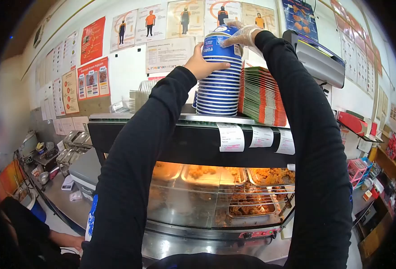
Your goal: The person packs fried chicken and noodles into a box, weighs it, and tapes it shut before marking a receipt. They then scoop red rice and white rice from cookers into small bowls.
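Observation:
A tall stack of blue-and-white paper buckets (218, 92) stands upside down on top of a black food warmer (162, 134). My bare left hand (202, 66) is closed around the left side of the stack near its upper end, with the thumb across the front. Higher up, my right hand (243, 36), in a clear plastic glove, grips the top bucket (212, 44) from the right, fingers over its base and side. That bucket still sits on the stack. Just right of the stack are flat folded red-and-green cartons (263, 94).
Behind the warmer's glass lie trays of fried chicken (252, 204). Paper order slips (230, 138) hang from its top edge. Clear plastic lids (139, 96) stand left of the buckets. At lower left, another person's hand (72, 242) is near the counter. A grey machine (319, 62) is mounted at upper right.

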`<action>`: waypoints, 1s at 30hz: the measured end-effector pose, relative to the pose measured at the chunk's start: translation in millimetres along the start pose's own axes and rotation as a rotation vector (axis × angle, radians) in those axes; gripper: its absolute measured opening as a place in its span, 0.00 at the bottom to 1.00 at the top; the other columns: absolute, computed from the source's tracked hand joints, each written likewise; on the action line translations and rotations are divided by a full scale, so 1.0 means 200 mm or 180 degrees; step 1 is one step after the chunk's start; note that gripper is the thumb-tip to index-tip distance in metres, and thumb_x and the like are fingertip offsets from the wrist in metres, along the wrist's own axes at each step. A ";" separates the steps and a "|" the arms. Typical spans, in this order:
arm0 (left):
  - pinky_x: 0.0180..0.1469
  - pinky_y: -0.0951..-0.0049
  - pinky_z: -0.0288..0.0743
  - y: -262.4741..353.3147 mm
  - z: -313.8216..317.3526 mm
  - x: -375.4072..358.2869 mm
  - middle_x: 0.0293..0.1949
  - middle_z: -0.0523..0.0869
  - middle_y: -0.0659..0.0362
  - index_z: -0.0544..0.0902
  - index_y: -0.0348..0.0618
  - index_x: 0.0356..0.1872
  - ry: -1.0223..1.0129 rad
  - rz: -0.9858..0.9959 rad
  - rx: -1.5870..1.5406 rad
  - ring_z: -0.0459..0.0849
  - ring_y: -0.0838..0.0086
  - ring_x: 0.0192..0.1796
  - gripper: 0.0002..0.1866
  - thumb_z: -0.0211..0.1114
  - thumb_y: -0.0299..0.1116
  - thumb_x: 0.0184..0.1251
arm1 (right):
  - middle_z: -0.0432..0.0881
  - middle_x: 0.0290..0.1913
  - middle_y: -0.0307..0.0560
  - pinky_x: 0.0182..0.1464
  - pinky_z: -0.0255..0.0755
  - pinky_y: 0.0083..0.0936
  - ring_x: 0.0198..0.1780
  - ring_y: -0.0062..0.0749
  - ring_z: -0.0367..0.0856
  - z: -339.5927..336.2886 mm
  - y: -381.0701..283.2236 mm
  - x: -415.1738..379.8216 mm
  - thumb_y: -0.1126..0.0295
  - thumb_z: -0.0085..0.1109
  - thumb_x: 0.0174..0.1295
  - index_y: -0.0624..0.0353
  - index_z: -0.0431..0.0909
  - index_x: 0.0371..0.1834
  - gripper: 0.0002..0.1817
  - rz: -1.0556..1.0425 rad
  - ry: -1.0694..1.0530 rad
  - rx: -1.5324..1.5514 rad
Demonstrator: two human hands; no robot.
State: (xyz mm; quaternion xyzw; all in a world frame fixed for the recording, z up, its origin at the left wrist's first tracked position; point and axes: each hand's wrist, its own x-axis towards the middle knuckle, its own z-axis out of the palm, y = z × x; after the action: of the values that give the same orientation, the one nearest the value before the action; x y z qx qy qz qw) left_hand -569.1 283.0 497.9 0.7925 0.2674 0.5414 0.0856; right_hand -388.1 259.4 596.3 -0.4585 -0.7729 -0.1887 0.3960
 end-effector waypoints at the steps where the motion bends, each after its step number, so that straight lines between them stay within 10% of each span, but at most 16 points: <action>1: 0.57 0.63 0.71 -0.01 0.00 0.01 0.57 0.68 0.35 0.38 0.32 0.67 0.0043 -0.0021 0.0050 0.74 0.53 0.57 0.65 0.77 0.52 0.38 | 0.67 0.63 0.56 0.63 0.64 0.36 0.61 0.49 0.70 0.00 0.00 0.00 0.52 0.77 0.34 0.48 0.60 0.67 0.52 0.0028 -0.0040 0.0228; 20: 0.56 0.68 0.73 0.08 0.02 0.10 0.58 0.69 0.38 0.45 0.38 0.70 0.0523 0.0318 0.0778 0.77 0.57 0.55 0.61 0.76 0.52 0.40 | 0.75 0.55 0.58 0.54 0.72 0.30 0.53 0.46 0.77 -0.07 -0.02 0.02 0.46 0.71 0.39 0.58 0.68 0.60 0.45 -0.0183 0.0835 -0.0698; 30: 0.57 0.64 0.70 0.22 0.02 0.15 0.53 0.65 0.39 0.46 0.44 0.70 0.1923 0.1118 0.1625 0.73 0.53 0.54 0.61 0.74 0.57 0.40 | 0.75 0.47 0.62 0.54 0.68 0.37 0.52 0.52 0.73 -0.29 -0.25 -0.10 0.57 0.70 0.35 0.62 0.70 0.50 0.36 -0.1356 0.1870 -0.0764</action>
State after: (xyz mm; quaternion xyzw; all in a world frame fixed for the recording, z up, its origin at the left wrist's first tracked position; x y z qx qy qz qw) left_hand -542.0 261.8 539.0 0.6276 0.2669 0.6719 -0.2888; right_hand -399.2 184.7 619.3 -0.2570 -0.6769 -0.4793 0.4960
